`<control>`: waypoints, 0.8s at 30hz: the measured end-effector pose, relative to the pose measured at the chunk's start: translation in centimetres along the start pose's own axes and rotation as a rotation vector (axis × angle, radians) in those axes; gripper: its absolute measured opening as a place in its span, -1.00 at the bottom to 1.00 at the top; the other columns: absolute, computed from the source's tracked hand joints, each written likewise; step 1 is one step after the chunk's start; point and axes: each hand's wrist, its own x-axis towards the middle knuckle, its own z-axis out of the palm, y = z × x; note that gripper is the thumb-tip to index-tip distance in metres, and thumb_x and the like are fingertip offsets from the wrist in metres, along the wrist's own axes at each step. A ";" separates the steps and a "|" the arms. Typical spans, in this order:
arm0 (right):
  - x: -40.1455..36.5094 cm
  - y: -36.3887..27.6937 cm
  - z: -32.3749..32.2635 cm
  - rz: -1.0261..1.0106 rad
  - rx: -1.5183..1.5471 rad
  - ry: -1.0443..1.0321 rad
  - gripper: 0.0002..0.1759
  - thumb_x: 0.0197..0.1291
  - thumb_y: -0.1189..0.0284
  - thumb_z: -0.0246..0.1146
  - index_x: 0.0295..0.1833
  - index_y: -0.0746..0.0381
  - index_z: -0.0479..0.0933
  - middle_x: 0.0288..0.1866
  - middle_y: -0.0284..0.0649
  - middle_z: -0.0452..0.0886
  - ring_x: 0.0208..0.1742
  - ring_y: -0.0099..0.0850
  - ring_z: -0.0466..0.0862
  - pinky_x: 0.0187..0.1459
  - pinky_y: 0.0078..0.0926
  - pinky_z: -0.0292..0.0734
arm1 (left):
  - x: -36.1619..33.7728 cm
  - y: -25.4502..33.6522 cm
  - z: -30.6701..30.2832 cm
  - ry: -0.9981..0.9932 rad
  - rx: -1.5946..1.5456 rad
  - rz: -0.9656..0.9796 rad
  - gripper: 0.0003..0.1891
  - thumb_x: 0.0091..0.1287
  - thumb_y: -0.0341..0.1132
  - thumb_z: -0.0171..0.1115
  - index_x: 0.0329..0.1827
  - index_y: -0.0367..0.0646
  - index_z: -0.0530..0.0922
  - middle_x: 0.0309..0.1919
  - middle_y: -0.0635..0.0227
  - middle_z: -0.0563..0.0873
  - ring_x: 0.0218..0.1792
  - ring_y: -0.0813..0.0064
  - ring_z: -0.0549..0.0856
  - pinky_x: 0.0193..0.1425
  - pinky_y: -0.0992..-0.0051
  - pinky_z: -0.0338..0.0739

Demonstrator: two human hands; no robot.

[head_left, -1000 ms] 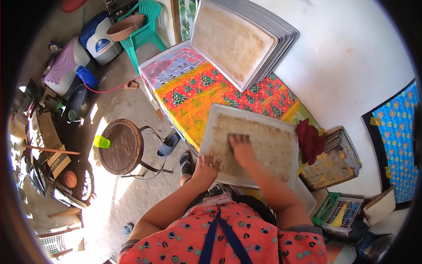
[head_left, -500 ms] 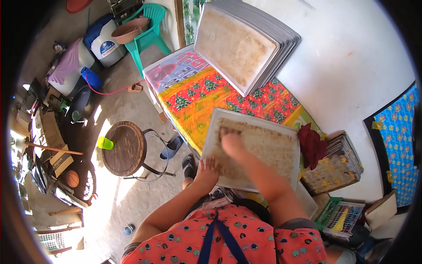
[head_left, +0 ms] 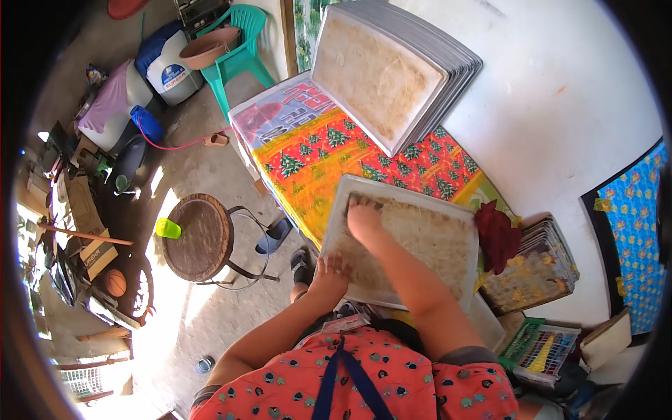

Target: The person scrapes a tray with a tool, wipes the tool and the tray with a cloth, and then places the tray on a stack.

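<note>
A shallow baking tray [head_left: 420, 245] with brown-stained residue lies on the table in front of me. My left hand [head_left: 330, 277] rests on its near left rim, fingers stretched out over the edge. Near the tray's upper left corner, my right hand [head_left: 365, 220] is closed and pressed down on the surface. A small dark edge shows beside its fingertips, but I cannot make out what it is. By the tray's right edge lies a crumpled dark red cloth [head_left: 497, 238].
A tall stack of similar trays [head_left: 378, 77] stands at the table's far end. More stained trays [head_left: 532, 269] lean at the right, above a green-and-white basket [head_left: 542, 350]. A round stool [head_left: 199, 238] holding a lime-green cup [head_left: 167, 227] stands left, near a green chair [head_left: 241, 52].
My right hand has shifted slightly up and left on the tray, and its fingers now show more clearly. My left hand stays at the rim.
</note>
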 end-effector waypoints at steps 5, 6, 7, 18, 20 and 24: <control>0.1 -0.3 0.9 -0.007 0.074 0.090 -0.58 0.24 0.35 0.01 0.16 0.28 0.43 0.15 0.10 0.46 0.19 0.15 0.44 0.07 0.35 0.36 | -0.1 0.1 -0.9 -0.034 -0.017 0.009 -0.47 0.26 -0.34 0.02 0.34 -0.22 0.35 0.32 -0.26 0.29 0.33 -0.22 0.31 0.35 -0.18 0.11; 0.6 0.0 0.4 0.009 0.095 0.067 -0.59 0.24 0.35 0.01 0.16 0.27 0.43 0.14 0.09 0.47 0.19 0.15 0.44 0.06 0.35 0.36 | 0.0 0.0 -1.0 -0.041 -0.013 0.013 -0.46 0.26 -0.34 0.02 0.34 -0.22 0.35 0.32 -0.27 0.29 0.33 -0.23 0.30 0.35 -0.18 0.11; 0.8 0.0 0.0 0.027 0.119 0.048 -0.59 0.24 0.35 0.00 0.16 0.27 0.43 0.13 0.09 0.47 0.19 0.15 0.44 0.06 0.36 0.35 | 0.0 0.0 -0.9 -0.059 -0.033 0.006 -0.43 0.24 -0.36 0.02 0.37 -0.24 0.30 0.34 -0.29 0.25 0.35 -0.24 0.27 0.36 -0.18 0.09; -2.1 12.4 1.7 0.385 0.124 0.087 -0.63 0.25 0.38 -0.03 0.09 0.36 0.38 0.06 0.19 0.48 0.11 0.15 0.50 -0.07 0.14 0.50 | 0.0 0.0 -0.7 -0.040 -0.046 -0.008 -0.44 0.25 -0.33 0.01 0.37 -0.21 0.30 0.33 -0.23 0.29 0.35 -0.17 0.31 0.38 -0.17 0.06; -2.5 12.7 1.9 0.392 0.159 0.086 -0.64 0.22 0.38 0.00 0.05 0.39 0.40 -0.01 0.17 0.53 0.08 0.13 0.53 -0.07 0.11 0.51 | 0.0 0.3 -0.5 -0.046 -0.037 -0.013 -0.44 0.25 -0.33 0.01 0.37 -0.21 0.30 0.33 -0.24 0.29 0.34 -0.18 0.31 0.38 -0.17 0.06; -2.0 5.6 2.3 0.155 0.110 0.033 -0.63 0.19 0.38 0.03 0.02 0.42 0.43 -0.02 0.19 0.54 0.07 0.12 0.54 0.00 0.16 0.48 | 0.3 0.2 -0.6 -0.091 -0.059 -0.013 -0.42 0.25 -0.34 0.00 0.39 -0.23 0.27 0.35 -0.27 0.25 0.37 -0.21 0.26 0.39 -0.19 0.03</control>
